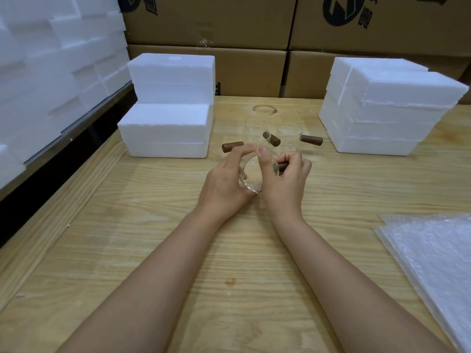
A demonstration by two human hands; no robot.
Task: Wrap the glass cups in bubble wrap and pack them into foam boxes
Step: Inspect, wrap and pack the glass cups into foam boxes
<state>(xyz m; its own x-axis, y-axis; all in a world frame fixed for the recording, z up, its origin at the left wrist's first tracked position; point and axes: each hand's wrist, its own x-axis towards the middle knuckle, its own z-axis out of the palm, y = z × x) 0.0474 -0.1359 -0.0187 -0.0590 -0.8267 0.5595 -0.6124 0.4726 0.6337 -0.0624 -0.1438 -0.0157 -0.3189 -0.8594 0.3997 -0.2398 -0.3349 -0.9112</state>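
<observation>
Fingers (251, 151) of the left hand (224, 179) are curled around the left side and underside of a clear glass cup (254, 174), and fingers of the right hand (285, 182) are closed on its right side, where the brown handle (283, 165) of the cup is pinched. The cup is held tilted, just above the bench (153, 250), with its mouth turned toward the camera. Both forearms are extended over the bare wooden surface from the near edge.

At the near right, a stack of bubble wrap sheets (433, 256) is laid flat on the bench, well apart from the hands.

Just beyond the held cup, further glass cups (289, 135) are grouped upright on the bench; three brown handles are seen projecting from them, to the left (232, 147), the centre (271, 138) and the right (312, 140). The exact count of cups cannot be told through the clear glass.

To the left of that group, closed foam boxes (168, 128) are stacked in two steps. To the right, a taller stack of foam boxes (390, 108) is placed. Along the far left, more white foam (51, 59) is piled beside the bench.

Behind the bench, cardboard cartons (254, 47) with black printing are stacked as a wall.
</observation>
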